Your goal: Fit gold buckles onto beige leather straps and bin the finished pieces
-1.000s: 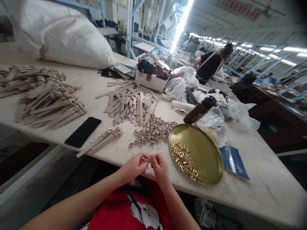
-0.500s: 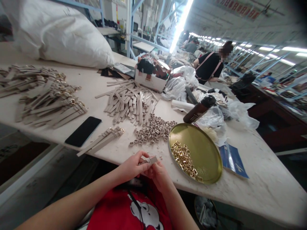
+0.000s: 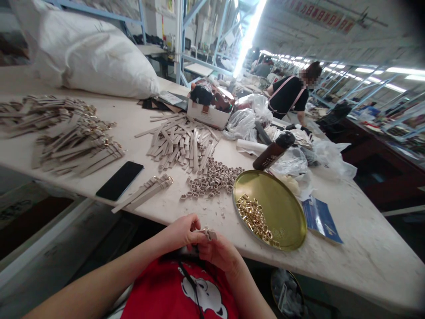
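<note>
Left hand: the left hand (image 3: 181,232) has curled fingers pinching a small beige strap piece (image 3: 210,233) from the 9 o'clock side.
Right hand: the right hand (image 3: 219,253) sits palm up beneath the piece, its fingertips gripping it from 5 o'clock.
Strap piece: in the air at the near edge of the table (image 3: 348,252), above the red shirt; it is mostly covered by fingers.
Change: a second ago both hands pinched it higher, over the table edge; they have since sunk toward the body, and the right hand has rolled underneath.
At 12 o'clock of the hands: a heap of beige loops (image 3: 214,177), unmoved.
At 2 o'clock: a gold tray (image 3: 285,208) holding gold buckles (image 3: 255,217).
At 10 o'clock: a black phone (image 3: 120,180).
</note>
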A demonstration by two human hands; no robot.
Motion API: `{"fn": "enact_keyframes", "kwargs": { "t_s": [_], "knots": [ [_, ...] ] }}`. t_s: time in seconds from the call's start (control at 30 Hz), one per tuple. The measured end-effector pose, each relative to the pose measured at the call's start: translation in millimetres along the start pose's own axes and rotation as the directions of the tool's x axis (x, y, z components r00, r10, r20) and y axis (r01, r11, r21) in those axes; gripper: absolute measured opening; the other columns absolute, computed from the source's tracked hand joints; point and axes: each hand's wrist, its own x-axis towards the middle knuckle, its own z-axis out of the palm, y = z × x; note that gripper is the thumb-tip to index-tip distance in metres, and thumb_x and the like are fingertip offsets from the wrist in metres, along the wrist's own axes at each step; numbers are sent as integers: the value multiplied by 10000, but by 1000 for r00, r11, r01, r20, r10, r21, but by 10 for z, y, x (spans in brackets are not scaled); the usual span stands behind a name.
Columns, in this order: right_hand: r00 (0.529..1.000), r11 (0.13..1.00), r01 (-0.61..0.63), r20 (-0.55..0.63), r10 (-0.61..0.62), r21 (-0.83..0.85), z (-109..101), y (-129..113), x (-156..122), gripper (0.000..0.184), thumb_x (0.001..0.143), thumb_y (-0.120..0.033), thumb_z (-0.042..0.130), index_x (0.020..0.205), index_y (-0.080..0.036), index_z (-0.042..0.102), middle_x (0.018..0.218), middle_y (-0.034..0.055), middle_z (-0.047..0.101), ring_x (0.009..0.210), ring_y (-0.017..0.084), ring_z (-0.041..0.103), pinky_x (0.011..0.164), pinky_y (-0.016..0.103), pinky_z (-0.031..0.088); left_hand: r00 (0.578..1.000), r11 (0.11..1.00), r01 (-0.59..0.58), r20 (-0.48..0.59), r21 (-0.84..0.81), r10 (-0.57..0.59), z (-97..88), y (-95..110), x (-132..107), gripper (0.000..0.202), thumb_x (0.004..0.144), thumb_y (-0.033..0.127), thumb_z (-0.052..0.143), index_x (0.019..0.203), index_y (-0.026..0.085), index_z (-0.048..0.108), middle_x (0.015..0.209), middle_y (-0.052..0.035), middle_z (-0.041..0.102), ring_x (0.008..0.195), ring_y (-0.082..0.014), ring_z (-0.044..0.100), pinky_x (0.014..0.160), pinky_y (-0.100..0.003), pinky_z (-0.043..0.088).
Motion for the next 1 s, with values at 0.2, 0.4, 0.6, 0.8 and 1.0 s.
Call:
{"fn": "enact_keyframes", "kwargs": {
  "t_s": [0.2,0.4,0.6,0.8,1.0],
  "knots": [
    [980,982,184,-70,-186,-34,44,-30,-69,158,731,-253,649,724,-142,536,676,-6,515,585,65,456,539,170,385,997,995,-34,71,-92,40,-32,62,-40,379,652,462,630,837,144,541,669,36,558,534,-89,482,470,-183,376],
    [788,783,382,-269,-554,-491,-31,-1,67,243,734,-330,624,745,-179,433,643,-39,460,573,83,442,562,210,389,996,983,27,88,-183,-11,-80,38,-24,290,689,386,599,809,133,524,646,42,538,522,-78,461,471,-177,355],
    [764,505,212,-181,-619,-837,-102,-82,35,217,767,-298,532,947,-189,480,654,-46,440,566,89,407,530,203,347,997,980,36,80,-198,-21,-80,-32,51,279,686,356,594,838,123,564,656,29,565,576,-100,499,535,-195,389],
    [868,198,99,-13,-496,-975,-40,-164,-81,87,778,-215,472,819,-185,541,632,-30,496,579,99,430,548,211,326,984,958,104,169,-267,-59,-84,-108,54,358,674,414,620,859,109,593,656,7,592,583,-105,522,562,-206,407],
    [883,125,83,15,-469,-989,3,-109,-150,88,819,-230,449,855,-189,519,711,-11,528,646,114,458,598,227,346,992,983,52,120,-179,-30,-18,-119,-6,318,701,400,599,841,115,604,647,3,602,587,-111,532,544,-196,392]
  ]
}}
